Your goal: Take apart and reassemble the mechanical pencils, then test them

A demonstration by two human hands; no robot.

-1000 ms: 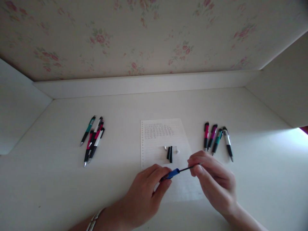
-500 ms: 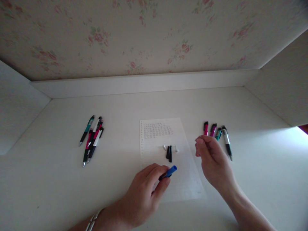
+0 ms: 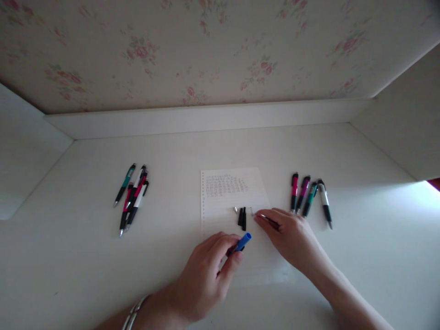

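Blue barrel left hand, refill right hand

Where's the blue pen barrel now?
Head view, just below centre: the blue pen barrel is pinched in the left hand over the lined paper, below the black pen parts; the right hand with the refill is beside it.

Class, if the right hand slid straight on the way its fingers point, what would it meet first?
Probably the small pale part just ahead of the right hand, on the paper; the black pieces lie just beyond. Depth is unclear.
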